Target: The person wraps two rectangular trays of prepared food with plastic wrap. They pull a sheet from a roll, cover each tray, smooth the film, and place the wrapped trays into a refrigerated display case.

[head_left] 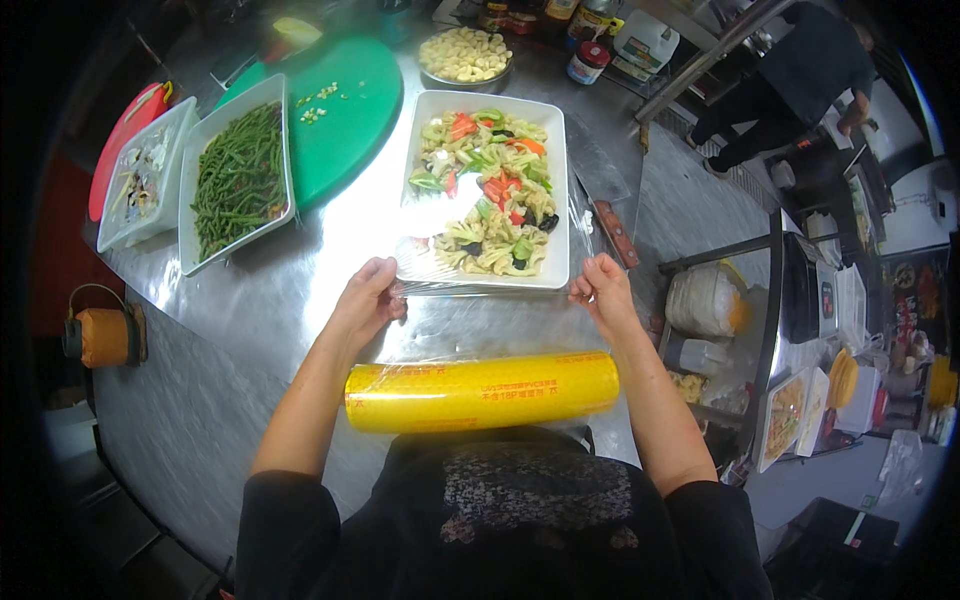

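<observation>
A white rectangular tray holds cooked cauliflower with red and green pepper pieces and black fungus. Clear plastic wrap stretches over it and past its near edge. My left hand pinches the wrap at the tray's near left corner. At the near right corner, my right hand grips the other side of the film between thumb and fingers. Between my forearms, close to my body, lies a thick yellow roll of cling film bearing red print.
Left stand a tray of green beans, a white plastic bin and a green round cutting board. A cleaver lies right of the cauliflower tray. Behind are a bowl of garlic cloves and a red-lidded jar. Another person stands far right.
</observation>
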### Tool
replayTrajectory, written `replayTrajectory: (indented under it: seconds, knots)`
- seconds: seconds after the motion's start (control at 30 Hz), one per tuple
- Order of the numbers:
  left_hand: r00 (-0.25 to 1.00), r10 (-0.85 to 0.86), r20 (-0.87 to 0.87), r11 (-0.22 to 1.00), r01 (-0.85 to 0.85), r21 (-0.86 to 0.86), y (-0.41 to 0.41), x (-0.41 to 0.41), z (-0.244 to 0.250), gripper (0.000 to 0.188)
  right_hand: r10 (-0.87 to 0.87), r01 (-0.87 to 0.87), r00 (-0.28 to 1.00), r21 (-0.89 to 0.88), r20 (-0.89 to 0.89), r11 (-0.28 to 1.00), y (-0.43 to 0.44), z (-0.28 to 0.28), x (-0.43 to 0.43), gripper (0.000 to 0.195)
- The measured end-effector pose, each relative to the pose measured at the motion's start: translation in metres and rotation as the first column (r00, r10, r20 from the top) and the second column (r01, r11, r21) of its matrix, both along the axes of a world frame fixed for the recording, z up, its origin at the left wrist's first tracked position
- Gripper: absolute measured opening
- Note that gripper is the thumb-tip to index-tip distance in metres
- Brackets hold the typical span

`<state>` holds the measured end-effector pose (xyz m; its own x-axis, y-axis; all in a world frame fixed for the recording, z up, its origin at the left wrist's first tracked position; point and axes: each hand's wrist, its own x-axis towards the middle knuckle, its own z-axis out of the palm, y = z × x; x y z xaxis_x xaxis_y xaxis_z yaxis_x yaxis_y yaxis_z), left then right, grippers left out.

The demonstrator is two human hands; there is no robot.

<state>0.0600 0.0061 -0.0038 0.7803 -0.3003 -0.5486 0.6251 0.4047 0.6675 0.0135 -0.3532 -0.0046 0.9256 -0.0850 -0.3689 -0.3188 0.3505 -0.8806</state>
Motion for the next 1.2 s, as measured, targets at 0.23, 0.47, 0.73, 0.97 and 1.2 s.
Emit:
replayTrajectory:
  seconds: [0.23,0.47,0.73,0.97,1.2]
  knots:
    - [0.998,0.061,-0.001,0.997,-0.061,-0.054,0.003,-0.003,-0.006,0.014,-0.013,0.008,0.996,-0.07,-0.083,0.998,-0.003,-0.017,0.002,0.024]
    - [0.997,0.075,-0.006,0.995,-0.074,0.06,0.0,0.001,-0.011,0.012,0.025,-0.106,0.961,-0.28,-0.277,0.954,0.009,-0.021,0.013,0.026]
    - [1.0,0.019,0.013,0.931,-0.022,0.365,-0.008,0.011,0.002,0.009,0.069,-0.236,0.912,-0.379,-0.405,0.895,0.014,-0.012,0.027,0.027]
    - [0.991,-0.132,0.026,0.705,0.075,0.705,0.003,0.017,-0.004,0.024,0.182,-0.503,0.864,-0.791,-0.469,0.348,-0.015,-0.003,0.047,0.045]
    - [0.985,-0.105,-0.135,0.928,0.146,0.342,-0.006,0.019,0.02,0.017,0.284,-0.58,0.74,-0.365,-0.61,0.728,-0.024,0.005,0.06,0.033]
